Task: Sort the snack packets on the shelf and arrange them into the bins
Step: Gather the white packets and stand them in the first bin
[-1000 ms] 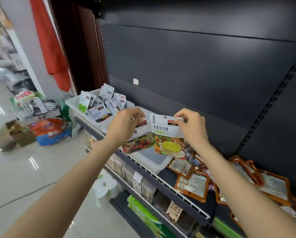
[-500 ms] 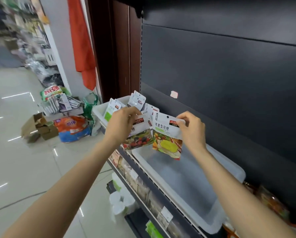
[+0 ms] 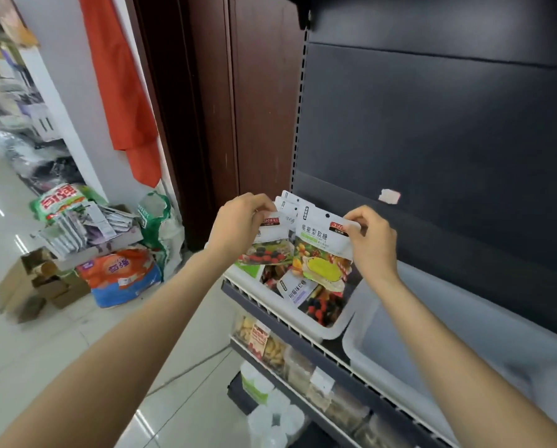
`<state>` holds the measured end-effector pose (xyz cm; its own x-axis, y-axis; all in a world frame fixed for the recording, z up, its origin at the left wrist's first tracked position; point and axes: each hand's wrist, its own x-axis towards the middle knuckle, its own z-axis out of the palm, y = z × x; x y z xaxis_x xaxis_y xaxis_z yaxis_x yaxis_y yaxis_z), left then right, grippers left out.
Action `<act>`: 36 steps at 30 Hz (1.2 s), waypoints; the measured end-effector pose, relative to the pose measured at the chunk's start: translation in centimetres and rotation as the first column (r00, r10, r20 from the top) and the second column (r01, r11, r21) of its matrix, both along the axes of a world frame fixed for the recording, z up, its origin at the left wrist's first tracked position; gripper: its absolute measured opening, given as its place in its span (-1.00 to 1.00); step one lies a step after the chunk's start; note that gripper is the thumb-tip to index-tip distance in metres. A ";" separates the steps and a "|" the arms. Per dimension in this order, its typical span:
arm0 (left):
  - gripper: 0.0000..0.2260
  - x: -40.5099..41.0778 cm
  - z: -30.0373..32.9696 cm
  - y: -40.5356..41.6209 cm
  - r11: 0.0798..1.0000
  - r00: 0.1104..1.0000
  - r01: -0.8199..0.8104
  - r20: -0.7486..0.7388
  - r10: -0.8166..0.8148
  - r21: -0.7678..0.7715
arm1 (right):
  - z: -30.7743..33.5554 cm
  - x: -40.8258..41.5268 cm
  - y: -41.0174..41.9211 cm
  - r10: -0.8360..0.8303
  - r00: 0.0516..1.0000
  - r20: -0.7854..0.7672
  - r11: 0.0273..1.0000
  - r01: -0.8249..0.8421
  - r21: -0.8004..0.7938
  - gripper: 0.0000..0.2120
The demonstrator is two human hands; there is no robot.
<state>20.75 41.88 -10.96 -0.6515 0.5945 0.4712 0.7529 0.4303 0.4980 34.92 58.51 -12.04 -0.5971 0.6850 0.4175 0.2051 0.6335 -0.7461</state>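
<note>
My left hand (image 3: 238, 226) pinches the top of a white snack packet printed with berries (image 3: 267, 247). My right hand (image 3: 372, 242) pinches the top corner of a second white packet with a yellow-green fruit picture (image 3: 322, 253). Both packets hang over the left white bin (image 3: 327, 333) at the shelf's end, which holds several similar packets (image 3: 306, 295). To its right stands a second white bin (image 3: 364, 354), with nothing visible inside it.
The dark shelf back panel (image 3: 448, 140) rises behind the bins. The shelf's slotted front rail (image 3: 290, 324) runs below them, with packaged goods (image 3: 270, 344) on the lower shelf. Bags and cardboard boxes (image 3: 86, 263) lie on the tiled floor at left, under a red cloth (image 3: 122, 85).
The view has swung left, and both hands have carried their packets along the shelf from over the right-hand bin to over the packet-filled left bin.
</note>
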 end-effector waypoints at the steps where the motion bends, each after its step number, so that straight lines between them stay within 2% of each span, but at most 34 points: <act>1: -0.84 -1.3 -0.3 -0.3 0.999 1.000 0.014 -0.009 -0.014 -0.029 | 0.0 -1.0 -0.5 -0.014 1.000 -0.002 1.000 0.014 -0.002 -0.85; 9: -0.78 -10.1 -3.9 0.2 0.940 0.991 0.105 -0.045 -0.126 -0.326 | -1.6 -6.7 -0.7 -0.102 0.993 0.060 0.995 0.102 -0.004 -0.85; 17: -0.79 -15.5 -7.6 3.1 0.835 0.963 0.265 0.091 -0.253 -0.483 | -2.0 -12.3 1.6 -0.148 0.977 0.152 0.988 0.152 -0.014 -0.87; 19: -0.67 -16.4 -8.3 3.7 0.810 0.947 0.317 0.128 -0.293 -0.494 | -1.9 -13.0 2.2 -0.181 0.967 0.179 0.983 0.184 0.000 -0.90; 22: -0.48 -17.8 -8.6 4.9 0.713 0.911 0.403 0.174 -0.375 -0.573 | -1.9 -13.7 2.5 -0.274 0.942 0.192 0.962 0.271 0.042 -0.89; 26: -0.48 -19.5 -9.2 5.5 0.575 0.881 0.463 0.280 -0.380 -0.675 | -2.1 -14.8 1.8 -0.296 0.943 0.150 0.955 0.295 0.029 -0.86; 30: -0.59 -20.3 -8.7 4.7 0.651 0.867 0.470 0.174 -0.466 -0.597 | -2.0 -16.3 0.7 -0.201 0.978 0.060 0.977 0.205 -0.061 -0.84; 33: -0.64 -21.0 -8.0 3.6 0.671 0.854 0.473 0.112 -0.507 -0.570 | -2.8 -17.8 0.2 -0.182 0.983 -0.017 0.968 0.176 -0.181 -0.84; 36: -0.64 -20.7 -8.1 2.3 0.684 0.852 0.483 0.115 -0.510 -0.546 | -5.3 -19.1 -0.3 -0.164 0.978 0.131 0.960 0.189 -0.207 -0.86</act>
<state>0.10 44.22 -19.09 -0.1735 0.9848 -0.0087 0.9494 0.1695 0.2645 15.78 58.18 -17.32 -0.4926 0.8504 0.1847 0.3891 0.4051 -0.8274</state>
